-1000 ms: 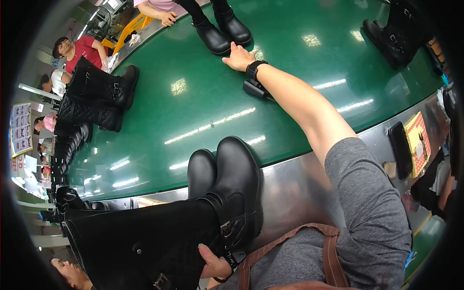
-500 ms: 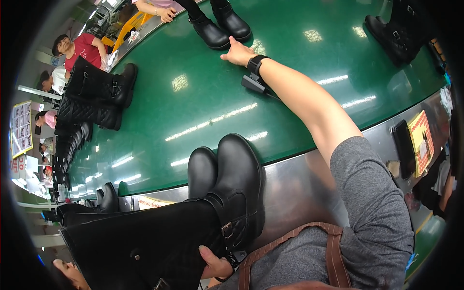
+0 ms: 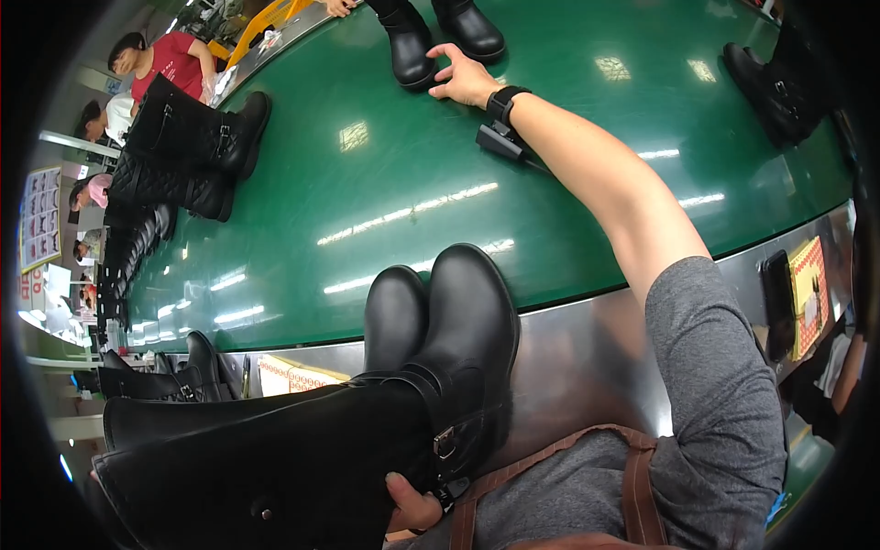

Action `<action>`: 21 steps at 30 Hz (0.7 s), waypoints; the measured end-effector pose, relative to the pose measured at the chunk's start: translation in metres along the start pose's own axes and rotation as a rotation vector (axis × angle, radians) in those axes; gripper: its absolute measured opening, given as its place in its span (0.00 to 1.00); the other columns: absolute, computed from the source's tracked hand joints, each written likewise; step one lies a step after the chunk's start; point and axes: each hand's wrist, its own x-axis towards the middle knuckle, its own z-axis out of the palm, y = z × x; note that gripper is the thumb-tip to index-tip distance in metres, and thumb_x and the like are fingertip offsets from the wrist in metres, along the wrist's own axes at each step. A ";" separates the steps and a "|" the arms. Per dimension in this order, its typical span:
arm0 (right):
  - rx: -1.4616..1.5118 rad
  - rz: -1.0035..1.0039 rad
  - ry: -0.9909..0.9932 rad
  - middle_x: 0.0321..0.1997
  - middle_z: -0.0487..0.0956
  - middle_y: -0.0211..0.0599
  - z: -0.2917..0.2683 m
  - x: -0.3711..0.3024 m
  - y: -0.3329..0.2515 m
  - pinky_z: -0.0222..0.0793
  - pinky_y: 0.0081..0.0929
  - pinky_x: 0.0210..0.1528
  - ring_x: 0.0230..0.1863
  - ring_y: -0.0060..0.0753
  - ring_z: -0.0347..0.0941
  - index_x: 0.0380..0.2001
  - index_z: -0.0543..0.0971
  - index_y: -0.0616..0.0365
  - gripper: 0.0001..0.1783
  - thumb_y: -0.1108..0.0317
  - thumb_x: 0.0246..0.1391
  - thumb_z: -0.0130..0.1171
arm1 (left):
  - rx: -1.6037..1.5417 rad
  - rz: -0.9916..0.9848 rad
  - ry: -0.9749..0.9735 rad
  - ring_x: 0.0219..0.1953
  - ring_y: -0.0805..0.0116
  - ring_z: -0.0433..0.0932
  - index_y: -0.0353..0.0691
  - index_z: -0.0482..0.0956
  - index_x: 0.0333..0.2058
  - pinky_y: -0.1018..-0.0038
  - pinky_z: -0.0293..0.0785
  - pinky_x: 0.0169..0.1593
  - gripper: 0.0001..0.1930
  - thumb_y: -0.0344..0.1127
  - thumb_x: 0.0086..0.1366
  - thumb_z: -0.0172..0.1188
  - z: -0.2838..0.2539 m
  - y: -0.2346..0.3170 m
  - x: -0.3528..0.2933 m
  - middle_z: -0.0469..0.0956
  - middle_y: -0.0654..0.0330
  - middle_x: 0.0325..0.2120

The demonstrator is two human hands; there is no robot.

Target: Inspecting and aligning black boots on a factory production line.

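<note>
My left hand (image 3: 412, 505) grips the shaft of a black buckled boot (image 3: 463, 339); only its thumb and part of the palm show, and the fingers are hidden behind the leather. A second black boot (image 3: 396, 321) lies alongside it, both toes pointing away from me over the table edge. My right arm reaches far across, and the right hand (image 3: 469, 81) has thumb and forefinger apart beside the toe of a standing black boot (image 3: 412, 55). Whether the fingertips touch that toe I cannot tell. Its mate (image 3: 469, 29) stands just to the right.
Quilted black boots (image 3: 197, 151) lie on the green table (image 3: 550, 174) at left, with a long row of boots (image 3: 137, 243) beyond. Another boot (image 3: 779, 87) stands at far right. A phone (image 3: 777, 302) and yellow card (image 3: 807, 298) rest on the metal edge. Co-workers line the left side.
The right hand's thumb and forefinger have spread wider beside the far boot's toe. My view has shifted a little. The left hand keeps its grip on the near boot.
</note>
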 end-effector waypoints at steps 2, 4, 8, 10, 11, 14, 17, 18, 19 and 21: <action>-0.020 -0.045 -0.041 0.43 0.81 0.38 -0.002 0.003 -0.005 0.73 0.30 0.49 0.39 0.30 0.79 0.65 0.62 0.38 0.41 0.59 0.49 0.70 | -0.046 0.052 -0.029 0.48 0.52 0.76 0.19 0.63 0.56 0.67 0.76 0.51 0.30 0.27 0.57 0.61 -0.001 -0.005 0.001 0.71 0.38 0.52; -0.012 -0.029 -0.084 0.39 0.81 0.36 -0.004 0.006 -0.010 0.73 0.29 0.47 0.34 0.26 0.79 0.66 0.62 0.34 0.41 0.54 0.50 0.69 | -0.069 0.103 -0.066 0.48 0.53 0.76 0.19 0.63 0.56 0.67 0.76 0.51 0.30 0.27 0.57 0.61 -0.002 -0.006 -0.001 0.71 0.38 0.52; -0.086 0.029 -0.043 0.32 0.79 0.30 -0.004 0.011 -0.016 0.72 0.26 0.42 0.27 0.20 0.76 0.65 0.66 0.29 0.38 0.49 0.50 0.68 | 0.008 0.038 -0.024 0.48 0.54 0.76 0.19 0.64 0.55 0.67 0.75 0.52 0.29 0.26 0.57 0.62 -0.002 -0.004 -0.003 0.72 0.39 0.51; -0.111 0.037 0.031 0.28 0.79 0.26 0.000 0.013 -0.014 0.72 0.26 0.38 0.23 0.18 0.73 0.59 0.74 0.27 0.31 0.48 0.50 0.68 | 0.033 0.037 -0.025 0.48 0.55 0.76 0.19 0.65 0.55 0.68 0.75 0.53 0.28 0.26 0.57 0.62 -0.002 -0.003 -0.003 0.72 0.40 0.51; -0.117 0.046 0.039 0.30 0.80 0.28 0.003 0.013 -0.012 0.72 0.26 0.37 0.22 0.19 0.74 0.58 0.74 0.29 0.28 0.49 0.53 0.66 | 0.042 0.034 -0.027 0.48 0.55 0.76 0.19 0.65 0.55 0.68 0.74 0.53 0.28 0.26 0.57 0.62 -0.002 -0.003 -0.003 0.72 0.40 0.51; 0.093 0.068 0.088 0.34 0.82 0.31 0.012 0.013 0.000 0.73 0.24 0.35 0.23 0.21 0.77 0.57 0.76 0.37 0.22 0.53 0.59 0.59 | 0.060 0.032 -0.038 0.48 0.56 0.76 0.19 0.66 0.54 0.68 0.74 0.53 0.27 0.25 0.58 0.63 -0.001 -0.003 -0.002 0.72 0.41 0.51; 0.197 -0.001 0.121 0.37 0.83 0.34 0.013 0.011 0.014 0.73 0.22 0.32 0.24 0.23 0.79 0.59 0.73 0.49 0.21 0.60 0.64 0.52 | 0.079 0.039 -0.058 0.48 0.57 0.76 0.19 0.66 0.54 0.68 0.73 0.54 0.27 0.24 0.58 0.63 -0.001 0.000 0.000 0.73 0.41 0.51; 0.213 -0.037 0.112 0.37 0.83 0.34 0.013 0.007 0.018 0.73 0.22 0.31 0.24 0.22 0.78 0.60 0.71 0.51 0.22 0.60 0.64 0.52 | 0.095 0.038 -0.071 0.48 0.57 0.76 0.19 0.67 0.54 0.68 0.73 0.54 0.26 0.24 0.58 0.64 0.000 0.002 0.001 0.73 0.42 0.51; 0.230 0.005 0.046 0.37 0.82 0.34 0.010 0.003 0.022 0.72 0.22 0.31 0.25 0.21 0.78 0.61 0.69 0.56 0.24 0.63 0.64 0.52 | 0.058 0.077 -0.069 0.48 0.57 0.76 0.19 0.67 0.53 0.68 0.73 0.54 0.26 0.24 0.58 0.64 0.000 0.006 0.003 0.73 0.42 0.51; 0.264 0.012 -0.042 0.37 0.82 0.34 0.006 -0.010 0.028 0.71 0.22 0.32 0.26 0.21 0.78 0.58 0.71 0.59 0.22 0.67 0.62 0.54 | 0.153 0.044 -0.119 0.48 0.58 0.75 0.19 0.67 0.53 0.68 0.72 0.55 0.26 0.24 0.58 0.64 0.003 0.014 0.008 0.73 0.42 0.51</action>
